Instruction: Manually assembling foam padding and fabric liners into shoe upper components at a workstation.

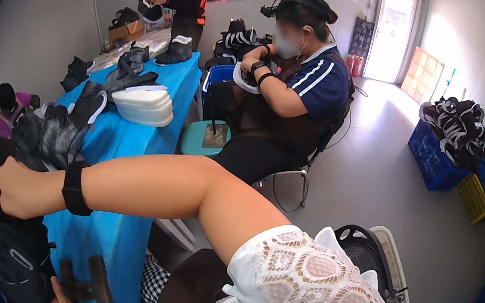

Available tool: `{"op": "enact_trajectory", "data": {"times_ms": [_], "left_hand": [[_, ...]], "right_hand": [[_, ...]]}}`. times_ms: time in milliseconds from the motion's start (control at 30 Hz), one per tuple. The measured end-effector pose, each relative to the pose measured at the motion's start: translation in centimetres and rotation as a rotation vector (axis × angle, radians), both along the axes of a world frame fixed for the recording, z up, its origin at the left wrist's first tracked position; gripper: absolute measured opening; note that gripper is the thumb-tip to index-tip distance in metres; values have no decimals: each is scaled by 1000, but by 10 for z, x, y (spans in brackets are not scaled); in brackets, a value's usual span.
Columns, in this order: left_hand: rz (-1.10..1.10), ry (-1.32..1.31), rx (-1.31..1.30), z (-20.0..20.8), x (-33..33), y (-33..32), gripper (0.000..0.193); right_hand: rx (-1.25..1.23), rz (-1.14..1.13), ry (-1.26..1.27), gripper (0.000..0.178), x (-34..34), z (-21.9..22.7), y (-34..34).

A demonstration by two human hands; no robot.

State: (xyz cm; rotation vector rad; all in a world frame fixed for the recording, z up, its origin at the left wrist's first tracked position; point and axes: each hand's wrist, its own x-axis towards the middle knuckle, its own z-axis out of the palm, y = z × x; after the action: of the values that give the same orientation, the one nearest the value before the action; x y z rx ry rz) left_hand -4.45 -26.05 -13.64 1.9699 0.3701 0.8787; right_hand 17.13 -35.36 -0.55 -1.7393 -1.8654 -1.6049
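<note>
My right arm, in a white lace sleeve with a black wristband, reaches across to the far left. There my right hand (20,188) is bent and closed around something dark, its fingers mostly hidden. Below it is a black padded item (15,265) with a light oval outline, perhaps a shoe upper. At the lower edge, only part of my left hand (62,298) shows, its finger against that black item's side. Grey and black shoe uppers (62,132) lie just beyond my right hand on the blue-covered table (119,190). Beside them rests a stack of white foam pieces (143,105).
A seated co-worker (300,91) handles a shoe upper beside a teal stool (194,138). Another person (185,4) stands at the table's far end. Blue crates (433,160) heaped with shoe uppers and a yellow crate (474,199) stand right. A dark frame (93,285) is near my left hand.
</note>
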Motion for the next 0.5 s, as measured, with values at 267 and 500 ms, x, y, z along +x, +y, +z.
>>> {"op": "enact_trajectory", "data": {"times_ms": [267, 500], "left_hand": [[-183, 33, -18, 8, 36, -10, 54], [-110, 73, -30, -25, 34, 18, 32]], "right_hand": [[531, 391, 998, 17, 44, -13, 47], [199, 309, 787, 11, -36, 28, 3]]}}
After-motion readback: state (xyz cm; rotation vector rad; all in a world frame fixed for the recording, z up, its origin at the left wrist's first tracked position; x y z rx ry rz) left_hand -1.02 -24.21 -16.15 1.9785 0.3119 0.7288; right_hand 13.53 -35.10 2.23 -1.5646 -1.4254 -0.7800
